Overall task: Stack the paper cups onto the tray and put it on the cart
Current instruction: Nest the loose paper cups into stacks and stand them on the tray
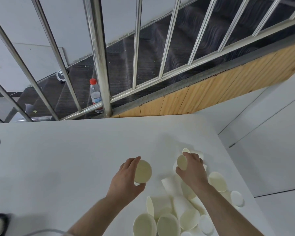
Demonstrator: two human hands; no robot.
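While each hand [126,178] [192,169] holds one cup [142,171] [182,162], a tight grip could crush them before nesting.

left hand [126,178] is gripping a cup [142,171], right hand [192,169] is gripping another cup [182,162], above loose cups [169,223] lying on the counter [66,159].

Cream-white paper cups [167,217] on a plain white surface [75,159]; clear bottle [95,95] with red cap; silver railing [99,53]; dark patterned stairs [177,46]; tan wood panel [211,92].
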